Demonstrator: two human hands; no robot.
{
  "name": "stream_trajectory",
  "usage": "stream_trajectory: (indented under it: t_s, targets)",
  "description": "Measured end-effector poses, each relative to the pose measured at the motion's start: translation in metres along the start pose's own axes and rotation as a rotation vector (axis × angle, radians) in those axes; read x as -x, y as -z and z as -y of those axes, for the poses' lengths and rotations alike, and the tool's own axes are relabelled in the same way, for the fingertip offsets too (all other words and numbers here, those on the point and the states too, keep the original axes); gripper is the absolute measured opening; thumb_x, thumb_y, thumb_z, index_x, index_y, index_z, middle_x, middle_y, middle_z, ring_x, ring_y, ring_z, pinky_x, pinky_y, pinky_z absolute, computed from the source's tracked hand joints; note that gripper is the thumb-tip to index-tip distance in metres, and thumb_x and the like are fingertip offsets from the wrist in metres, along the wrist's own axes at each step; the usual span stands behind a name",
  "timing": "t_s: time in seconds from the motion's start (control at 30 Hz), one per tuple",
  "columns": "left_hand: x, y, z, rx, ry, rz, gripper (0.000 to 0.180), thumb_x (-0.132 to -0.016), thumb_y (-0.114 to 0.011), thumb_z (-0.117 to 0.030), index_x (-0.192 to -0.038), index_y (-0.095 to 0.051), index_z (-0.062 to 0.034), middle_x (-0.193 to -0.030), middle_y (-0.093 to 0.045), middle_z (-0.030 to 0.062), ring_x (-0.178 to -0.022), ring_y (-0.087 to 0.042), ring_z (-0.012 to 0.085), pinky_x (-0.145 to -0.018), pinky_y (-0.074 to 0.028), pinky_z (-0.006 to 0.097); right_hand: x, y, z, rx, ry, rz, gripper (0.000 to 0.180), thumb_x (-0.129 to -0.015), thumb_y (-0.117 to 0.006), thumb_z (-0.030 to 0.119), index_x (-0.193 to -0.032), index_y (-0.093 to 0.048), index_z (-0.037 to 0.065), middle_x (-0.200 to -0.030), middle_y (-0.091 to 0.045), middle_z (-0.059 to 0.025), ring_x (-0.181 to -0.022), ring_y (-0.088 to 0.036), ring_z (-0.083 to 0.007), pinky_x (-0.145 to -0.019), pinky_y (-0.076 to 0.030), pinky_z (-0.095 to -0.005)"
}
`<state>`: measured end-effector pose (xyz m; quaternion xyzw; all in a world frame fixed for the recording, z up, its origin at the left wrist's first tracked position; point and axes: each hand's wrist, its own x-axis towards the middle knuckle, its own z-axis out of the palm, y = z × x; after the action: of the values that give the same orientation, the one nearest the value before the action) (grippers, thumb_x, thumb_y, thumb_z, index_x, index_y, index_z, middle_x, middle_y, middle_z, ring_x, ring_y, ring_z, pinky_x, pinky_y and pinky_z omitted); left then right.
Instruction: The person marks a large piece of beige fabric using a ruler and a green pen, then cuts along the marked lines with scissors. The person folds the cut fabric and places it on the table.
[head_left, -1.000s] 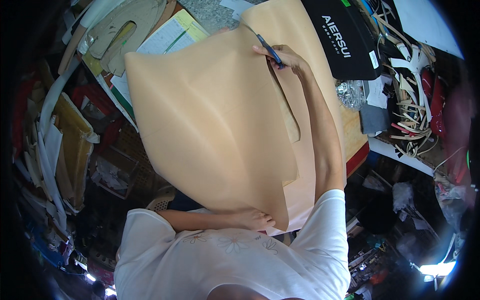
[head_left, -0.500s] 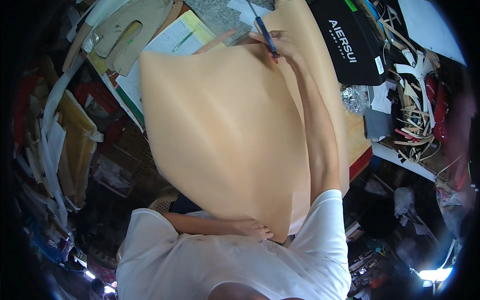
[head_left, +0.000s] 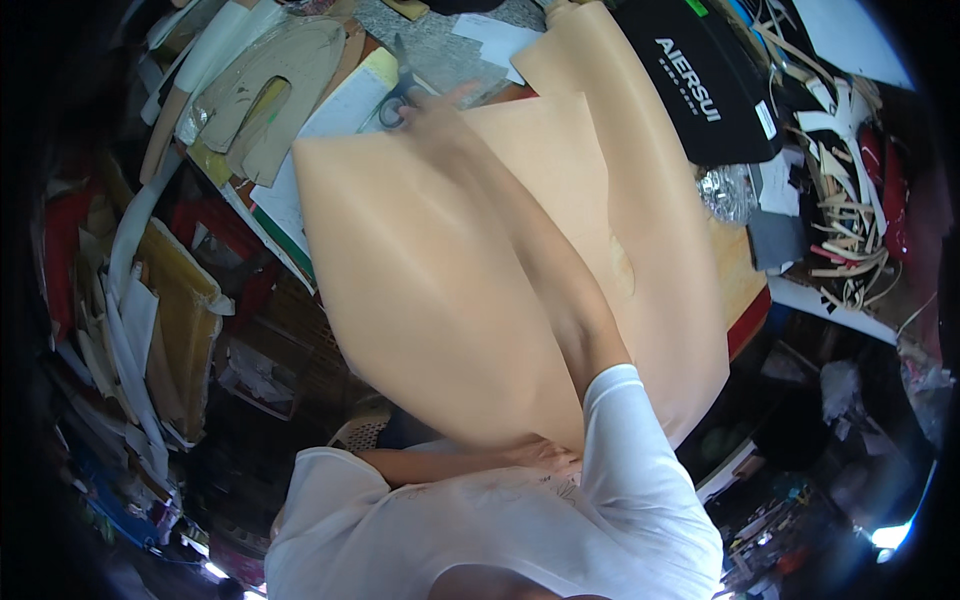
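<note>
Right hand [head_left: 432,108] outstretched, gripping scissors [head_left: 398,90] above tan sheet [head_left: 440,290].

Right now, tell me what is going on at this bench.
A person in a white T-shirt holds up a large tan sheet of leather-like material over a cluttered workbench. The right hand reaches across to the sheet's far edge and grips dark-handled scissors; that hand is motion-blurred. The left hand holds the sheet's near edge against the body. A black fabric bag and pale offcut strips lie to the right, and cardboard patterns to the left.
</note>
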<state>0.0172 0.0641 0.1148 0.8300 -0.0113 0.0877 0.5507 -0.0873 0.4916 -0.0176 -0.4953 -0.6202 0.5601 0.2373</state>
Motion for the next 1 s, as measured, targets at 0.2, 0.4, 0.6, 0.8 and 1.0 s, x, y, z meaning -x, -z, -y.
stream_trajectory:
  t_s: [0.2, 0.4, 0.6, 0.8, 1.0]
  targets:
    - [0.033, 0.019, 0.025, -0.117, 0.133, -0.218, 0.024, -0.088, -0.05, -0.02, -0.106, -0.058, -0.0066, -0.103, -0.062, 0.0117, -0.097, -0.062, 0.0266, -0.086, -0.049, 0.042, 0.061, 0.03, 0.026, 0.37, 0.183, -0.086, 0.033, -0.089, -0.05, 0.005, -0.12, -0.057, -0.001, -0.128, -0.053, -0.0221, -0.118, -0.053, -0.0347, -0.105, -0.035, -0.0397]
    - [0.213, 0.067, 0.053, -0.097, 0.957, -1.734, 0.045, -0.094, -0.057, -0.019, -0.131, -0.041, 0.0015, -0.132, -0.044, 0.0168, -0.121, -0.043, 0.0264, -0.101, -0.035, 0.04, 0.287, 0.111, -0.025, 0.639, -0.08, -0.516, 0.041, -0.087, -0.063, 0.025, -0.123, -0.056, 0.005, -0.136, -0.047, -0.0194, -0.124, -0.046, -0.0347, -0.102, -0.04, -0.04]
    - [0.263, 0.071, 0.073, 0.493, 1.166, -1.725, 0.087, -0.082, -0.074, -0.04, -0.14, -0.025, 0.0038, -0.134, -0.041, 0.0176, -0.122, -0.044, 0.0253, -0.102, -0.037, 0.038, 0.502, 0.088, -0.08, 0.42, -0.867, -0.796, 0.074, -0.073, -0.074, 0.043, -0.13, -0.048, 0.005, -0.132, -0.048, -0.0207, -0.123, -0.044, -0.0363, -0.102, -0.037, -0.0452]
    - [0.254, 0.04, 0.081, 0.37, 1.222, -1.755, 0.061, -0.079, -0.078, -0.033, -0.118, -0.05, 0.0052, -0.111, -0.06, 0.016, -0.098, -0.06, 0.023, -0.085, -0.05, 0.033, 0.538, 0.043, -0.077, 0.216, -0.825, -0.856, 0.065, -0.073, -0.076, 0.031, -0.125, -0.051, 0.001, -0.121, -0.056, -0.02, -0.109, -0.056, -0.0349, -0.092, -0.045, -0.0415]
    - [0.231, 0.058, -0.014, -0.095, 1.022, -1.74, 0.038, -0.086, -0.071, -0.026, -0.103, -0.056, 0.0049, -0.091, -0.063, 0.011, -0.08, -0.059, 0.0173, -0.074, -0.049, 0.031, 0.556, 0.067, -0.004, -0.441, -0.517, -0.411, 0.042, -0.076, -0.075, 0.029, -0.106, -0.066, 0.0, -0.092, -0.069, -0.0123, -0.086, -0.066, -0.0219, -0.079, -0.05, -0.0343]
